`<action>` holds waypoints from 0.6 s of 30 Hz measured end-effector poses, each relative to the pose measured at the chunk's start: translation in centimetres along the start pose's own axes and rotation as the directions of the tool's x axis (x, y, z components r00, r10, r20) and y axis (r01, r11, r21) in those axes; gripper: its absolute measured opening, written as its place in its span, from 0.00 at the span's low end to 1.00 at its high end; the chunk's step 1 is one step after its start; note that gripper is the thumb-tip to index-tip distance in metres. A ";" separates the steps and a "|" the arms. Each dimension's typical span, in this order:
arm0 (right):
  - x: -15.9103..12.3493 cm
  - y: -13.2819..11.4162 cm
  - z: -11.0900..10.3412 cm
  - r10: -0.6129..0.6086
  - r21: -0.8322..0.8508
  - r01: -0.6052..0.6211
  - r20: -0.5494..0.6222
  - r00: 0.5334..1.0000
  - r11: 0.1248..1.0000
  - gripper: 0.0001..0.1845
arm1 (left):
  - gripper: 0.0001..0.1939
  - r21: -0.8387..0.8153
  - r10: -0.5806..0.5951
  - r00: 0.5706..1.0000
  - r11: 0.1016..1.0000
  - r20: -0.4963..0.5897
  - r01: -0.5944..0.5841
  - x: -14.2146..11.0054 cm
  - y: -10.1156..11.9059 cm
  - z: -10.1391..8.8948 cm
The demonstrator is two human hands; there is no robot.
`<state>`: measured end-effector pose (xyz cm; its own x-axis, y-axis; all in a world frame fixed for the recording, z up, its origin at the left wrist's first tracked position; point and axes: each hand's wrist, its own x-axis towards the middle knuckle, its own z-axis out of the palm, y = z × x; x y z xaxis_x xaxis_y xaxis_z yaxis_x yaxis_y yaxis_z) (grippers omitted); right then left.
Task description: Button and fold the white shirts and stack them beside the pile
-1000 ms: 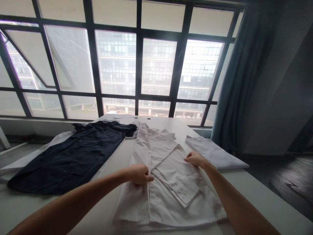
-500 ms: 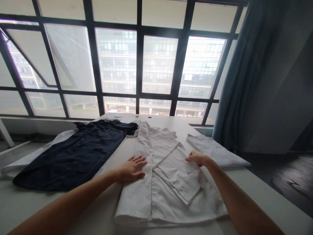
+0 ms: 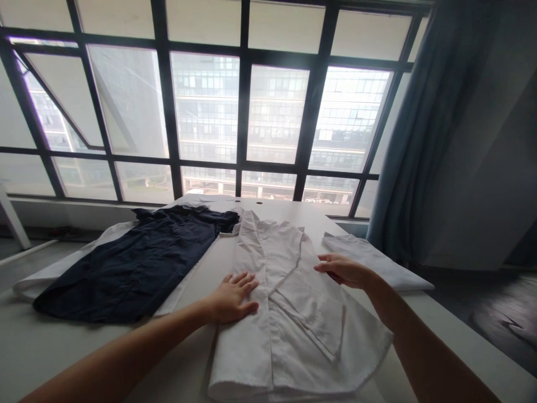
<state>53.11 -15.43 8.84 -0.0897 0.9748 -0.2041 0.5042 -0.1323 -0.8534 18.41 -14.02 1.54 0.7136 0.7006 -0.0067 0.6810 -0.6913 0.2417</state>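
Note:
A white button-front shirt [image 3: 306,364] lies on the white table [image 3: 184,358], one sleeve [image 3: 310,313] folded diagonally across its front. My left hand [image 3: 235,296] rests flat on the left part of the shirt, fingers spread. At the shirt's right edge is my right hand [image 3: 342,270], its fingers stretched to the left over the cloth. Its thumb is partly hidden, and no cloth shows clearly gripped in it.
To the left, a dark navy shirt [image 3: 126,268] lies over white cloth [image 3: 36,282]. A folded white garment [image 3: 377,260] sits at the table's right edge. Behind are large framed windows [image 3: 205,112] and a blue-grey curtain [image 3: 411,151].
My right hand has gone from curled fingers at the shirt's edge to stretched ones. The sleeve lies a little differently, and the shirt's lower right corner has shifted. My left hand stays flat.

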 end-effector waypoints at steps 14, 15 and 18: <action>3.1 -1.0 12.9 -0.113 -0.058 0.128 0.208 0.971 0.990 0.34 | 0.36 -0.019 -0.012 1.000 1.000 -0.015 0.012 0.1 -0.1 -0.1; 3.1 -0.9 12.8 -0.119 -0.064 0.135 0.206 0.971 0.989 0.36 | 0.37 -0.024 -0.010 1.000 1.000 -0.017 0.010 0.1 -0.2 -0.1; 3.2 -0.8 12.3 -0.196 -0.167 0.219 0.143 0.970 0.961 0.32 | 0.39 -0.053 0.045 0.999 0.998 0.000 -0.045 -0.1 -0.3 -0.1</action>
<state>41.84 -14.46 2.95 -0.3083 0.9461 -0.0991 0.6085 0.1160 -0.7850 18.15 -13.90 1.56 0.7435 0.6687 0.0043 0.6385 -0.7119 0.2926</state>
